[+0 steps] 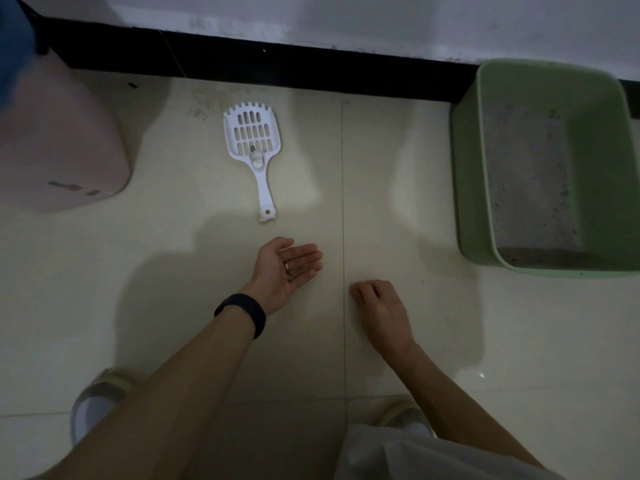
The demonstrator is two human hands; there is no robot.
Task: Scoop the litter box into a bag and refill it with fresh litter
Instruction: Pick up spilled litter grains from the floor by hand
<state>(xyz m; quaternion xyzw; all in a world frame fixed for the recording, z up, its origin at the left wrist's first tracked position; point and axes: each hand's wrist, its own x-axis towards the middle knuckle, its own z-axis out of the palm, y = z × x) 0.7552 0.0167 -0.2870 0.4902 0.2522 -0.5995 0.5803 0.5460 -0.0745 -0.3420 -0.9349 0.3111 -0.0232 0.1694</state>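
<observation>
The fingers of the left hand lie straight and together with the palm turned up as a shallow cup; a few small dark bits sit in the palm, likely stray litter grains, though too small to be sure. A dark band circles that wrist. The right hand is palm down, its fingers curled in and pinched close at the floor beside a tile joint; whether they have nipped up a grain cannot be told.

Taking the scoop as landmark: it lies flat on the floor just beyond the left hand, handle end toward the person, slotted head toward the black skirting, with a small clump lodged where head meets handle. Neither hand touches it. Well to the right of the scoop stands the green litter box against the skirting, holding a thin grey layer of litter. Well to its left sits a pink container, partly cut off by the frame edge, with something blue above it.

As a judgement, the hands are tidying spilled grains off the floor. No bag and no sack of fresh litter are in view, so whether scooping is finished cannot be told; the thin layer suggests the refill is not yet done.
</observation>
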